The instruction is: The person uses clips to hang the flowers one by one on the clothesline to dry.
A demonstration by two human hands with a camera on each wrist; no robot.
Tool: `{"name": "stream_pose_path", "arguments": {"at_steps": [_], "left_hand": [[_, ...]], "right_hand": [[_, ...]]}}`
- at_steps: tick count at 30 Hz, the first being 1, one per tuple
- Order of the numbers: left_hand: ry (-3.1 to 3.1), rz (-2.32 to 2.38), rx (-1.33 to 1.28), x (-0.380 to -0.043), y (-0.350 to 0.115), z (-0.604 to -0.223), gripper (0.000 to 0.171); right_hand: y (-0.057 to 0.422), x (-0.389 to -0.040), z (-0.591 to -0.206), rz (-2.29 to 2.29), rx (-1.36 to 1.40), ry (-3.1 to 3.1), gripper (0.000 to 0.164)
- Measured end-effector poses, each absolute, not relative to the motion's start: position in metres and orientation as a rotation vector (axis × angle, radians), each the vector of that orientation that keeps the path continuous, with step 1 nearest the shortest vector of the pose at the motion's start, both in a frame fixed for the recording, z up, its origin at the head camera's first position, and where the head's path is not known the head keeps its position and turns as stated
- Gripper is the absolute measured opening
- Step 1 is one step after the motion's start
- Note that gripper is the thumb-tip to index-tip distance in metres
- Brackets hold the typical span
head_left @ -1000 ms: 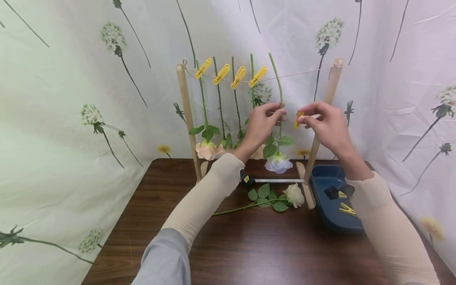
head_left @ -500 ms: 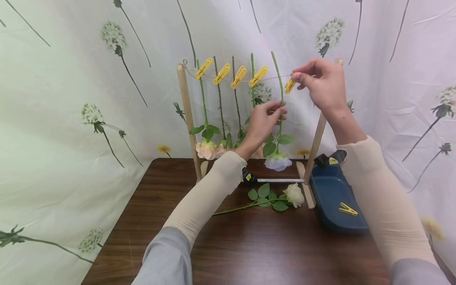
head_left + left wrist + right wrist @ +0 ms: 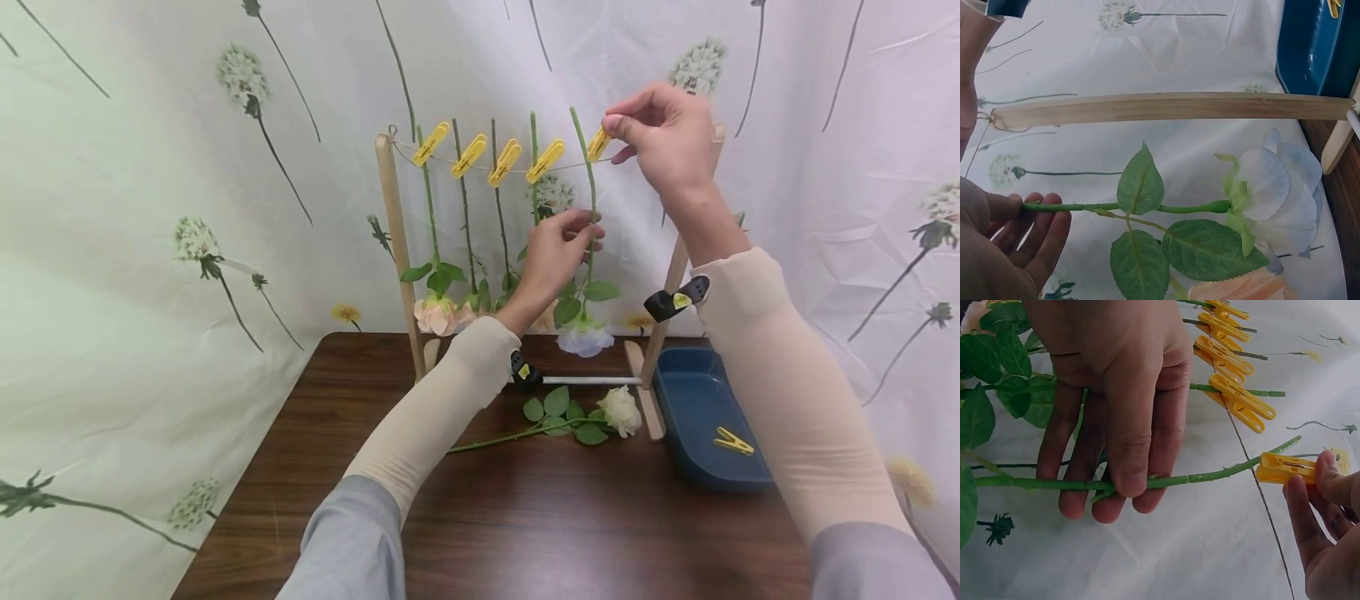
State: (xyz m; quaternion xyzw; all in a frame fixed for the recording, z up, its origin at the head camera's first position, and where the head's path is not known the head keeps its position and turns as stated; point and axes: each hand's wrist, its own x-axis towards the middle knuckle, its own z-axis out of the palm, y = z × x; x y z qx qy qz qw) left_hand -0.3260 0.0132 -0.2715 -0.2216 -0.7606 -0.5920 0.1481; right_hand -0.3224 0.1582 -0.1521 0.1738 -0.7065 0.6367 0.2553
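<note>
My left hand point(image 3: 558, 250) pinches the green stem of a pale bluish-white rose point(image 3: 585, 340), which hangs head down behind the string. In the left wrist view the bloom point(image 3: 1279, 194) and its leaves point(image 3: 1204, 250) point away from the fingers. Higher up, my right hand point(image 3: 663, 137) pinches a yellow clothespin point(image 3: 598, 145) by its end. The right wrist view puts this clothespin's tip point(image 3: 1272, 467) right by the upper stem point(image 3: 1210, 475) and the string point(image 3: 1266, 506); whether it grips them I cannot tell. Several upside-down roses hang to the left from yellow clothespins point(image 3: 545, 162).
Two wooden posts point(image 3: 397, 250) carry the string above the brown table point(image 3: 525, 517). A white rose point(image 3: 621, 412) lies on the tabletop before the rack. At the right stands a blue tray point(image 3: 693, 467) with one yellow clothespin point(image 3: 733, 442) in it.
My right hand has risen with the clothespin and moved slightly left, from beside the left hand up to the string near the stem's top. The left hand has stayed nearly still on the stem.
</note>
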Motion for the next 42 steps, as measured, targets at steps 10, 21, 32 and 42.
{"name": "stream_pose_path", "arguments": {"at_steps": [10,21,32,42], "left_hand": [[-2.187,-1.699,-0.631,-0.327,0.014,-0.269,0.024],[-2.195,-1.681,-0.613,-0.326,0.011,-0.266,0.025],[-2.261,-1.614,-0.584,-0.325,0.011,-0.265,0.025],[-2.272,-1.592,-0.570,-0.324,0.008,-0.266,0.026]], "right_hand": [[0.153,-0.326,-0.159,1.769,0.480,-1.942,0.008],[0.156,-0.328,-0.161,1.797,0.426,-2.005,0.006],[0.159,-0.327,-0.165,1.736,0.464,-2.089,0.018],[0.163,-0.323,-0.170,1.675,0.447,-2.002,0.024]]}}
